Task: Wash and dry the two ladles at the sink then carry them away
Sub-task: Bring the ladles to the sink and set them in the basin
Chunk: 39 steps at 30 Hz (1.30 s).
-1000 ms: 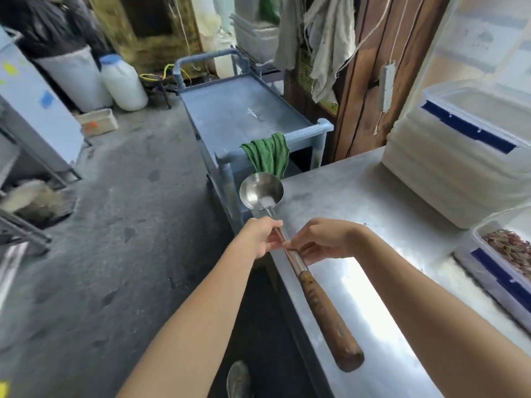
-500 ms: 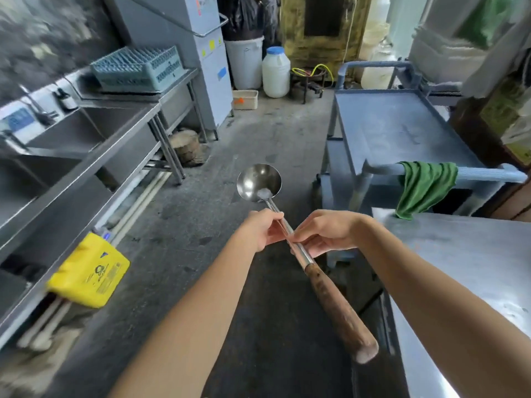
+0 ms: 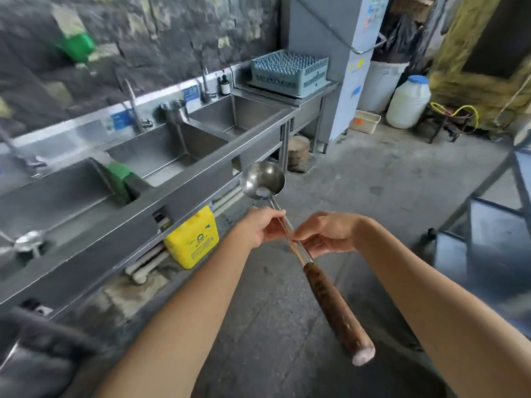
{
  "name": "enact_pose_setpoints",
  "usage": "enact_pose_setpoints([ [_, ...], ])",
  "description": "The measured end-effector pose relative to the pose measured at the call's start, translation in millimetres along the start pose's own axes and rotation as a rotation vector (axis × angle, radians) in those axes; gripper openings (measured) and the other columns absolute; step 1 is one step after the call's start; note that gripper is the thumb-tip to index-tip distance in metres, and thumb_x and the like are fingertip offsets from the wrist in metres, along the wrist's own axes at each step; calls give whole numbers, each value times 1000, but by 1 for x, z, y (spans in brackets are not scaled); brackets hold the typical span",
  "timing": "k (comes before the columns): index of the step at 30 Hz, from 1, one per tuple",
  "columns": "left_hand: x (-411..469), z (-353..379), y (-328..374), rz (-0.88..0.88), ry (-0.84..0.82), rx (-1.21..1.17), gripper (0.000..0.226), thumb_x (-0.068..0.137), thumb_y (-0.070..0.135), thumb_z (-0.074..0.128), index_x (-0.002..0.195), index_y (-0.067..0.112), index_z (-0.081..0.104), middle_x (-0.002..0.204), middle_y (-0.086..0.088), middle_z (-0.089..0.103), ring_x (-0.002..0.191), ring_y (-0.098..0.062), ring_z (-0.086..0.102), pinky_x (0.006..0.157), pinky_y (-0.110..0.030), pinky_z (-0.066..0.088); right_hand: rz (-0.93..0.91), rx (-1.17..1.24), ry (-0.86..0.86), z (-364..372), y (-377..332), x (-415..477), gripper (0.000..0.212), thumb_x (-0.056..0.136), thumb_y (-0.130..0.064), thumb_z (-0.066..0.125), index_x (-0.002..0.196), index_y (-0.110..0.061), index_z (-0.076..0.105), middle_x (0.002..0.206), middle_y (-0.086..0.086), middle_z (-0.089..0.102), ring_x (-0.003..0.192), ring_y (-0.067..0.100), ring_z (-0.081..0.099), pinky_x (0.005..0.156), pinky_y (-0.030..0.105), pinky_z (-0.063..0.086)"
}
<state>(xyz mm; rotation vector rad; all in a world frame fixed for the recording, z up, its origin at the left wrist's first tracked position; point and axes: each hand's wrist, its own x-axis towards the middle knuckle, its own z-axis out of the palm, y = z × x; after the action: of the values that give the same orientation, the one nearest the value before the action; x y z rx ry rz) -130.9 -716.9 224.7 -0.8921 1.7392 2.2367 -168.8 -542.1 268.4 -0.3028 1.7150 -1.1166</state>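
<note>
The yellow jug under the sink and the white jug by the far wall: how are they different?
The yellow jug is boxy and stands tilted under the sink counter; the white jug is rounded, upright, with a blue cap. The yellow jug has a printed label; the white jug looks plain. Both stand on the floor.

Lighting is soft, flat daylight, fairly bright, with no hard shadows on the floor (image 3: 359,173). The steel sink (image 3: 161,156) picks up dull grey reflections rather than real glare, and the ladle (image 3: 263,180) bowl has a small bright spot. There's heavy motion blur from 9 to 11 o'clock across the stone wall (image 3: 143,30). Wide-angle lens bends straight lines near the edges; the 7 o'clock corner is mush.
</note>
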Motion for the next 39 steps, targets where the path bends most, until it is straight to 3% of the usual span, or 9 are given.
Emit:
enact_pose_setpoints([
  [3,-1,-64,18,40,44,-54,20,93,2,62,73,5,60,45,-3,61,39,-12,61,51,-35,61,-15,-32,-55,36,-42,42,14,100,-5,60,88,-4,68,70,2,72,59,7,70,58,19,57],
  [5,-3,-109,28,66,73,-74,20,93,1,62,73,5,60,46,-3,62,40,-12,62,48,-32,60,-31,-59,-98,62,-68,71,19,100,-4,58,84,-6,67,63,-3,71,54,4,68,55,16,55],
  [13,9,-269,40,65,248,-208,7,89,3,68,82,4,66,65,-9,69,62,-22,69,79,-41,61,-33,-175,-317,156,-145,191,18,101,-6,57,89,-7,70,80,4,72,69,9,71,65,20,57],
  [19,26,-364,46,15,421,-331,10,89,8,69,98,3,68,81,-10,70,63,-19,70,55,-27,58,-26,-247,-493,214,-196,285,14,99,-7,62,90,-4,72,82,8,73,74,15,74,68,24,60],
  [23,44,-421,63,13,544,-393,10,92,4,63,83,5,67,56,-3,69,45,-14,66,42,-22,52,-17,-310,-572,247,-234,358,13,99,-10,63,89,-6,72,80,6,73,72,13,73,78,29,61],
  [27,61,-472,78,11,645,-449,8,91,3,63,90,6,70,72,-6,72,61,-18,69,51,-26,55,-6,-336,-620,278,-269,419,8,97,-9,67,91,-6,73,78,5,74,74,15,72,88,35,59],
  [32,80,-529,94,48,736,-556,16,91,-1,62,106,-4,66,93,-13,67,72,-19,66,53,-26,59,-19,-336,-661,320,-309,476,6,96,0,66,94,-2,72,73,4,76,65,12,74,62,25,60],
  [36,85,-576,93,54,716,-572,29,93,-2,59,120,-7,63,109,-16,69,92,-23,68,74,-27,61,3,-360,-719,357,-321,518,8,96,1,66,102,0,72,81,5,79,76,14,77,77,29,62],
  [39,89,-614,85,55,764,-579,29,91,-6,59,119,-7,64,106,-17,67,90,-24,67,75,-28,59,9,-377,-716,389,-326,545,12,96,3,65,106,5,72,94,12,78,80,17,77,73,28,62],
])
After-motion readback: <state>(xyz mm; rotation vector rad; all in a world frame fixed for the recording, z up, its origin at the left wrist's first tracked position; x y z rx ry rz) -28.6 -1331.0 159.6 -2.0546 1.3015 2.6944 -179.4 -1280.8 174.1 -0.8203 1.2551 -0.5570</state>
